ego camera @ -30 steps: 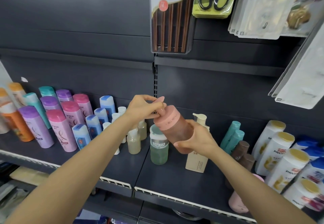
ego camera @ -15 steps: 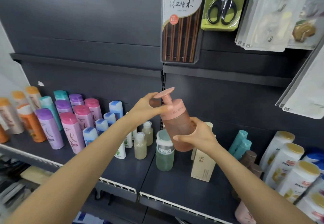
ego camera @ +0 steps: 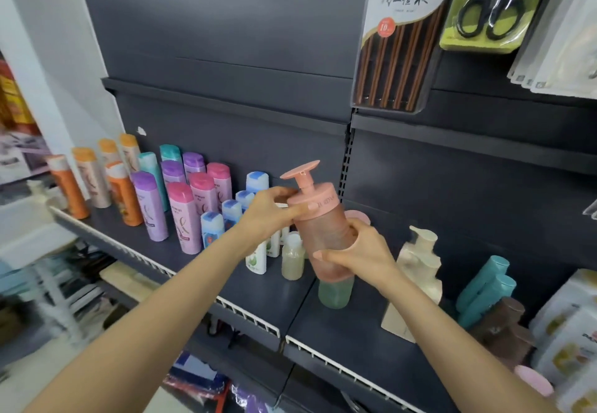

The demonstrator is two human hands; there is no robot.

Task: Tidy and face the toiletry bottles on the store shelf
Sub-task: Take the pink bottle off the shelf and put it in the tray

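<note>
A frosted pink pump bottle (ego camera: pixel 323 238) is held up in the air above the middle of the shelf (ego camera: pixel 349 332), just over the joint between its two sections, tilted slightly with its flat round pump top leaning to the right. The left hand (ego camera: pixel 271 215) grips the bottle's pink collar, thumb across the front and fingers wrapped behind. The right hand (ego camera: pixel 358 251) is curled round the lower body, thumb in front near the base.

Directly below the held bottle a green translucent bottle (ego camera: pixel 334 293) stands on the shelf, its top hidden behind the pink one. Just to its left stands a small pale yellow bottle (ego camera: pixel 292 259), and beside that a white bottle with a green print (ego camera: pixel 256 259). To the right a cream pump bottle (ego camera: pixel 423 260) stands near the back panel, with teal bottles (ego camera: pixel 484 286) and brown bottles (ego camera: pixel 504 328) leaning further right.

Toward the left end of the shelf are rows of small blue-capped bottles (ego camera: pixel 231 215), pink-capped bottles (ego camera: pixel 184 218), purple-capped bottles (ego camera: pixel 150 205) and orange bottles (ego camera: pixel 124 197). Above, a pack of chopsticks (ego camera: pixel 400 37) and packaged scissors (ego camera: pixel 487 8) hang on the panel.
</note>
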